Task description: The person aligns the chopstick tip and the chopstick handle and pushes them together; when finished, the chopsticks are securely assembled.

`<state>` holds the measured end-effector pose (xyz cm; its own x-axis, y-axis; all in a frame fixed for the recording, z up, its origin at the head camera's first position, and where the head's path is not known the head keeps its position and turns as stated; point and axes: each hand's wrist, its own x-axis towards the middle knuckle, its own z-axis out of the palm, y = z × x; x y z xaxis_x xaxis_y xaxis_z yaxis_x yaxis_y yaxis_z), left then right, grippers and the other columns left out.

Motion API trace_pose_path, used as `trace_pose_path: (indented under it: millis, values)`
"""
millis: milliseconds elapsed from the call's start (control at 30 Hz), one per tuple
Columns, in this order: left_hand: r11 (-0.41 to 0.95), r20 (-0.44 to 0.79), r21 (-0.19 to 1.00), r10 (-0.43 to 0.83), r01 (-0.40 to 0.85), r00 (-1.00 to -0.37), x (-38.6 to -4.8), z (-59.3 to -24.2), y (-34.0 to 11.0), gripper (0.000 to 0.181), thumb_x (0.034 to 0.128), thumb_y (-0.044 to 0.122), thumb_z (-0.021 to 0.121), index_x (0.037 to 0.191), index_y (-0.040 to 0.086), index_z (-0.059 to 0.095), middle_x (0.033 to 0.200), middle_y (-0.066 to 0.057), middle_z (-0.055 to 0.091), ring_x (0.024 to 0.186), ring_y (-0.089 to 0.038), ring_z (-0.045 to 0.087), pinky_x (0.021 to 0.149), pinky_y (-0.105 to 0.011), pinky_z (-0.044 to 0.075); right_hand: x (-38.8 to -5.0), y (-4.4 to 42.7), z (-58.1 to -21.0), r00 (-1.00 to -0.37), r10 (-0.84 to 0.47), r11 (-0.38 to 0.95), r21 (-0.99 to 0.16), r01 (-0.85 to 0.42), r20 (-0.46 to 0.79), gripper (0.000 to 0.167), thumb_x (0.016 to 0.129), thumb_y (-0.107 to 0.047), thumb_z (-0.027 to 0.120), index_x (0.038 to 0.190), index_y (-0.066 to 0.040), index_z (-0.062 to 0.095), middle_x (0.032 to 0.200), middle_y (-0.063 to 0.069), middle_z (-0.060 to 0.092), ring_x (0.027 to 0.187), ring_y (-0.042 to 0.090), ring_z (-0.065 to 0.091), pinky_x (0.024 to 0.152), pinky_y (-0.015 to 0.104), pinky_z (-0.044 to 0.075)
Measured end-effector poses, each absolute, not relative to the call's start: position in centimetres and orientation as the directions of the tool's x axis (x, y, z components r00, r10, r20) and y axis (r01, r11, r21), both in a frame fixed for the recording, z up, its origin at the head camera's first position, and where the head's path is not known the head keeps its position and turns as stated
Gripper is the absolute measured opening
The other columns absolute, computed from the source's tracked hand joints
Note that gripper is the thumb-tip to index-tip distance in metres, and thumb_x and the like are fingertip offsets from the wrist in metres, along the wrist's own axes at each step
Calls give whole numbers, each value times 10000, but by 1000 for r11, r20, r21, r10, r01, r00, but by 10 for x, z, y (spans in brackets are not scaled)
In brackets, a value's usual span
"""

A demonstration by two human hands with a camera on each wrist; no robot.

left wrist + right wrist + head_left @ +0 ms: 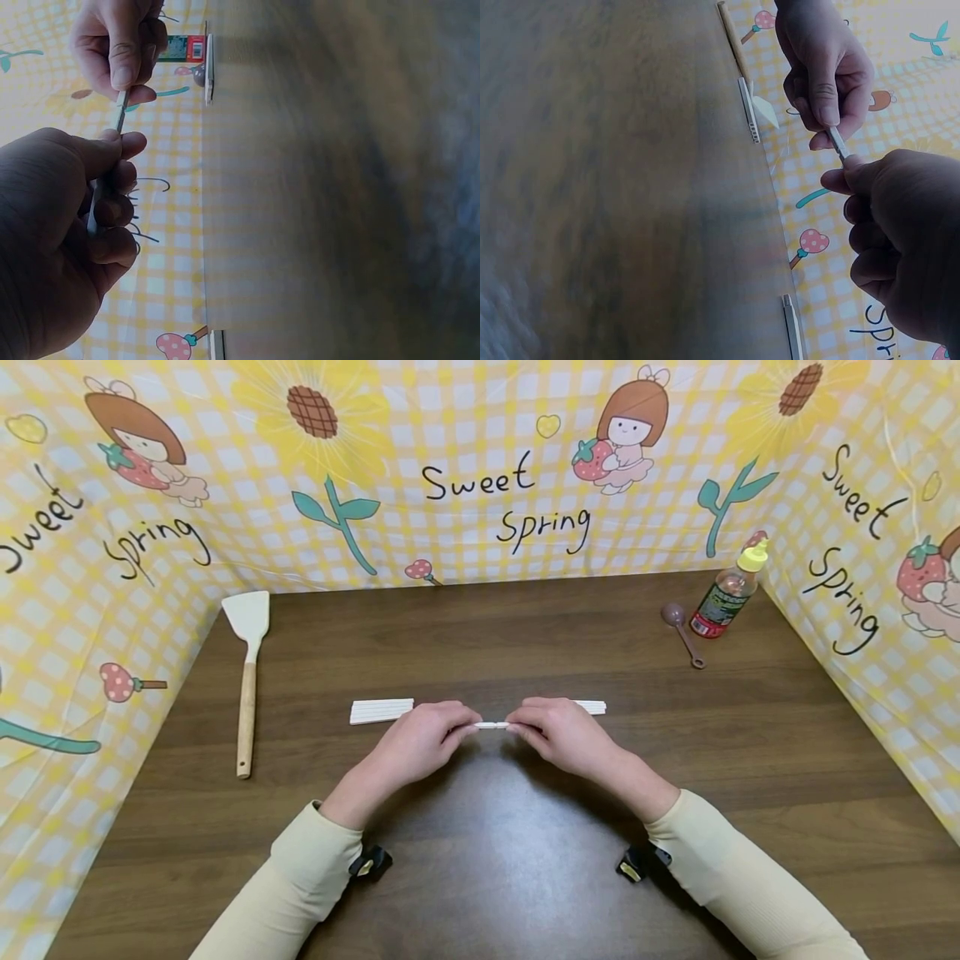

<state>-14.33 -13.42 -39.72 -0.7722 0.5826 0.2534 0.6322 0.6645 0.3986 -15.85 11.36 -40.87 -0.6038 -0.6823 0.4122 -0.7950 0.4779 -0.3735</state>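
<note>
A thin white stick spans the gap between my hands just above the table, with a small notch or seam near its middle. Whether it is one piece or two end to end, I cannot tell. My left hand pinches its left end between thumb and fingers. The right end is pinched by my right hand. In the left wrist view, the stick also runs along inside the left palm, partly hidden by curled fingers. Behind the left hand lies a flat row of white sticks; more white sticks lie behind the right hand, partly covered.
A white spatula with a wooden handle lies at the left. At the back right stands a clear bottle with a yellow cap, a brown measuring spoon beside it. Patterned cloth walls the wooden table on three sides.
</note>
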Motion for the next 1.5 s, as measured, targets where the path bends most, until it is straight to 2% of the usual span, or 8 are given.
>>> trace_pose_path:
  millis: [333,933,1500]
  values:
    - [654,288,394,579,645,-763,-141,-399,-134,85,981,143,680,1013,104,749,912,30,706,800,-131,654,745,-359,541,-157,113,-408,-592,-671,460,-377,-804,445,62,953,-103,708,912,-75,745,785,-55,599,664,84,523,651,270,479]
    - [637,308,392,588,663,-748,-139,-398,-133,83,959,119,705,1006,82,763,924,-1,739,815,-143,691,761,-359,556,-156,112,-411,-559,-674,434,-354,-828,482,60,944,-85,713,899,-51,734,776,-37,609,659,98,531,643,278,484]
    - [596,366,346,626,725,-689,-140,-395,-135,67,934,83,729,987,60,762,903,-18,743,781,-144,692,731,-342,560,-155,112,-410,-502,-669,393,-311,-865,549,28,912,-49,731,886,-59,731,741,-34,582,626,92,500,612,260,466]
